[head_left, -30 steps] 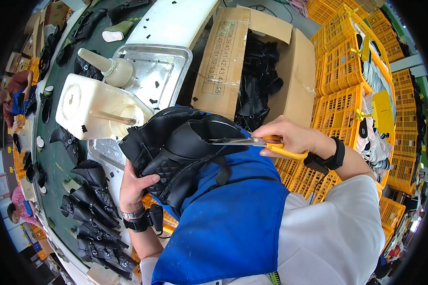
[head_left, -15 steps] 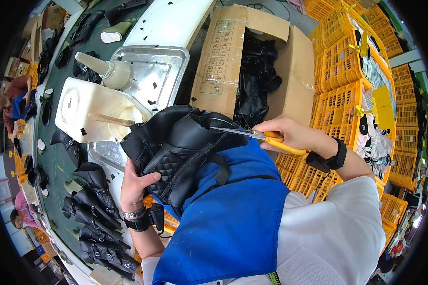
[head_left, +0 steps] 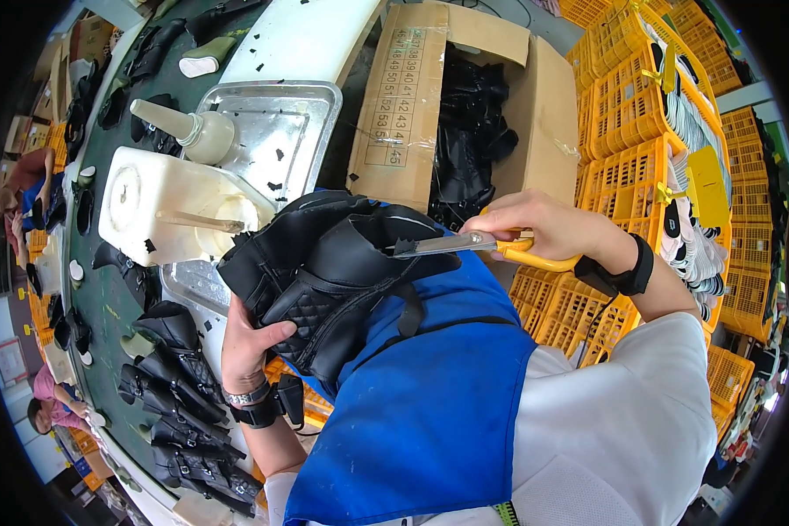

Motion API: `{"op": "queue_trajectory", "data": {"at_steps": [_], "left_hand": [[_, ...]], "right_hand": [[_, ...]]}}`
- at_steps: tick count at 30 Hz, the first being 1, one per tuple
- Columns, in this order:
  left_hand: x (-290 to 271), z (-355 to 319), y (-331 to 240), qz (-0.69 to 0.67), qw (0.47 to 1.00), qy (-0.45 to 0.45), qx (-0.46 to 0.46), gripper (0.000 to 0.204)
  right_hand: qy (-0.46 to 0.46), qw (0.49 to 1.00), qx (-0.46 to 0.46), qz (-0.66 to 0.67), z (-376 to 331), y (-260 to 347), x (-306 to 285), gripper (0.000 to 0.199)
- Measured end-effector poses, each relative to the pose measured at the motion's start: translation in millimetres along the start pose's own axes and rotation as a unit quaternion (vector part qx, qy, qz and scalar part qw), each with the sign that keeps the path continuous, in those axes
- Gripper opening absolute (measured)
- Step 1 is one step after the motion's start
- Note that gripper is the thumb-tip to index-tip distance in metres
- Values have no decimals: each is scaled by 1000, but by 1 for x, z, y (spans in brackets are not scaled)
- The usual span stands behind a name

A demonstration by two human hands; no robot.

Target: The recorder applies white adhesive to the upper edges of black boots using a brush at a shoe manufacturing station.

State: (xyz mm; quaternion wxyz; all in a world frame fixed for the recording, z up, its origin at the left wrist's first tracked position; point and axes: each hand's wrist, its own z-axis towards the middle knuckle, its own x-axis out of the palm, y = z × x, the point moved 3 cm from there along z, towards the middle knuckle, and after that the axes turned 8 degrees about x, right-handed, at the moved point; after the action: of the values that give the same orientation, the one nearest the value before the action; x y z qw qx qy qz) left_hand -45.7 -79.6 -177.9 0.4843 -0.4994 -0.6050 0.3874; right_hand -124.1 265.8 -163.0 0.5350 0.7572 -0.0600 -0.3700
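Note:
A black boot upper [head_left: 324,280] with a quilted panel and a strap lies across my lap, over the blue apron [head_left: 430,386]. My left hand [head_left: 252,344] grips its lower left side, thumb on top of the quilting. In my right hand [head_left: 535,226] are yellow-handled scissors [head_left: 473,244], fingers through the handles. Their blades reach left to the upper's top edge, where a small dark jagged scrap shows at the tips. The blades look nearly together there. Part of the upper behind the left hand is hidden.
Beyond the upper stand a metal tray [head_left: 311,114], a white cut-open jug [head_left: 136,206] with a stick, and a squeeze bottle [head_left: 210,138]. A cardboard box [head_left: 394,105] holds black pieces. Yellow crates [head_left: 622,114] line the right; more black uppers [head_left: 171,386] lie on the green table.
The scissors have turned, their blades now showing broadside, and my right hand has shifted slightly right and up. A dark scrap now shows at the tips. The left hand keeps its hold.

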Motion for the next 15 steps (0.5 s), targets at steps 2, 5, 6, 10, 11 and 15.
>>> {"op": "queue_trajectory", "data": {"at_steps": [2,5,6,10,11,15], "left_hand": [[0,0,0,-2,1000,-2,-2,89],[-1,0,0,12,1000,-1,6,90],[-1,0,0,22,1000,-2,17,87],[-5,1,1,13,1000,-4,4,88],[-5,0,2,14,1000,-5,4,88],[-6,-3,0,-1,1000,-20,9,87]], "right_hand": [[1,1000,-2,5,0,0,0,38],[12,1000,5,20,-1,2,2,36],[22,999,15,31,-2,3,4,36],[-19,997,19,74,-12,0,5,33],[-81,982,57,158,-13,0,-3,32],[-194,957,185,114,-19,-27,-30,30]]}}
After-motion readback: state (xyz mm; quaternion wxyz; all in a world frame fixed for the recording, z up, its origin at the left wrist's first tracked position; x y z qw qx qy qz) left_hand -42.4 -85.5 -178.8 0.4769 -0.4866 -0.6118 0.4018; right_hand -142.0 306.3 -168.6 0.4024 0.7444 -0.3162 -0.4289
